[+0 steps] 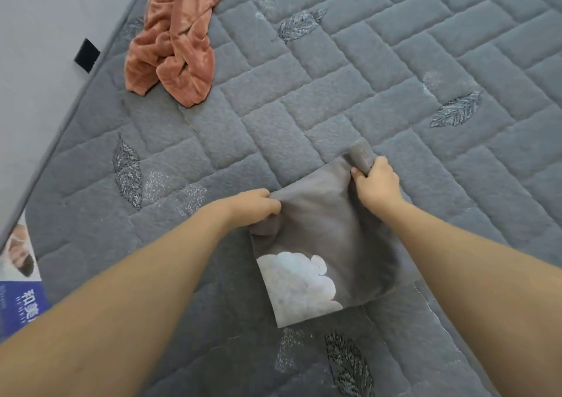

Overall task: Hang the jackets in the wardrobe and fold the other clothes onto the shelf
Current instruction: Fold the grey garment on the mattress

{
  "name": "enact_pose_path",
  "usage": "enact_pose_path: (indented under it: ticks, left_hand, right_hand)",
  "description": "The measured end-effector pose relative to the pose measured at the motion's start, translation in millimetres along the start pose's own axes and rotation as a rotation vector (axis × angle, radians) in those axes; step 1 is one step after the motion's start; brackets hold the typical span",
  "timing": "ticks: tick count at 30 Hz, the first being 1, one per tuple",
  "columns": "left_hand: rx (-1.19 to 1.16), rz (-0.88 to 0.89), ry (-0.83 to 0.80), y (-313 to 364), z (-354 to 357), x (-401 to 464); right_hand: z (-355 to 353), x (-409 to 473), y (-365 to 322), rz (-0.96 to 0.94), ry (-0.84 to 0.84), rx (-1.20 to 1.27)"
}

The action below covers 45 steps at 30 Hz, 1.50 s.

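Observation:
A grey garment (322, 232) with a pale cloud-like print lies folded into a rough square on the grey quilted bed cover (334, 92). My left hand (258, 203) grips its upper left corner, fingers curled round the cloth. My right hand (375, 184) grips the upper right corner, where a bunched end of the fabric sticks up past my fingers. A crumpled orange plush garment (173, 47) lies apart at the far left of the bed.
The bed's left edge runs diagonally beside a pale floor (33, 62). A black tab (87, 55) sticks out at that edge. A blue and white printed box or card (22, 287) sits at the lower left. Leaf embroidery marks the cover.

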State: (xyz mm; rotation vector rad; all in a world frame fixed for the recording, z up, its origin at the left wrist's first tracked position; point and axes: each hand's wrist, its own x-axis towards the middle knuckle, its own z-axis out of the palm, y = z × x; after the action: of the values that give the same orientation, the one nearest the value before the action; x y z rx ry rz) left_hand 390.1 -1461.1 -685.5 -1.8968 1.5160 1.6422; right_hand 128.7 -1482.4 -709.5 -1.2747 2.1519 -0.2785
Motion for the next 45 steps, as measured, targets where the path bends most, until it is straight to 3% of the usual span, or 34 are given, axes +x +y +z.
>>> enact_pose_path:
  ticks: [1,4,6,8,11,14,16,18,20,22,23,25,27,29,33,36,38,40,42,43,45]
  left_hand:
    - [-0.035,-0.029,0.056,-1.2,0.7,0.8]
    - [0.150,-0.121,0.333,-9.5,15.9,3.5]
    - [0.157,-0.097,0.399,-10.3,25.4,4.0]
    - [0.214,-0.055,0.380,-9.1,28.3,6.6]
    - [0.234,-0.057,0.252,-3.0,21.3,7.0]
    - [-0.079,0.001,0.113,-1.8,9.3,1.1]
    - [-0.232,0.024,0.052,3.4,0.4,-3.0]
    - [-0.088,0.018,0.184,9.3,-7.1,1.7]
    - [0.159,-0.051,0.539,13.4,-11.8,8.8]
    - [0.403,-0.010,0.828,21.5,-8.6,9.0]
    - [0.467,0.098,0.905,25.5,-3.0,7.2]
    - [0.481,0.370,0.802,27.0,20.5,4.9]
    - [0.589,0.440,0.424,13.1,54.0,0.0]
    - [0.800,0.362,0.136,-11.0,80.9,-4.0]
    - [0.894,0.318,0.077,-31.7,95.5,-3.6]
    - [0.813,0.305,0.030,-31.8,97.2,-13.9]
    - [0.585,0.307,0.146,-28.7,95.6,-20.8]
    - [0.288,0.226,0.453,-18.1,85.6,-18.6]
    - [0.116,0.088,0.738,-5.3,67.3,-6.0]
    - [0.113,0.045,0.799,0.2,56.5,2.0]
    - [0.198,0.047,0.771,10.6,35.1,18.3]
  right_hand:
    - [1.2,0.7,0.0,0.040,-0.011,-0.016]
    - [6.1,0.9,-0.7,0.155,-0.093,-0.058]
    - [7.2,4.6,-1.4,0.154,-0.124,-0.005]
    - [4.8,8.8,0.3,0.159,-0.177,0.125]
    - [-6.5,9.0,2.1,0.222,-0.388,0.182]
    - [-23.3,11.4,-3.7,0.221,-0.564,0.159]
    - [-36.0,16.6,-12.0,0.159,-0.580,0.227]
    - [-44.5,25.7,-23.9,0.019,-0.516,0.360]
    - [-46.0,33.7,-35.5,-0.120,-0.322,0.362]
    - [-38.4,36.0,-38.2,-0.202,0.020,-0.014]
    - [-32.6,29.4,-36.6,-0.261,0.187,-0.171]
    - [-16.7,8.2,-29.3,-0.448,0.317,-0.287]
    - [3.8,-16.4,-8.4,-0.621,0.121,-0.430]
    - [22.6,-35.2,23.0,-0.588,-0.147,-0.659]
    - [39.2,-44.5,59.6,-0.423,-0.130,-0.674]
    - [40.3,-44.8,55.0,-0.262,-0.096,-0.527]
    - [35.7,-40.9,51.3,-0.017,-0.024,-0.368]
    - [24.6,-33.6,46.4,0.134,0.015,-0.292]
    - [11.3,-18.6,33.0,0.064,0.024,-0.272]
    - [5.3,-7.1,22.7,-0.003,0.010,-0.237]
    - [-5.3,21.4,-4.1,-0.041,-0.055,-0.078]
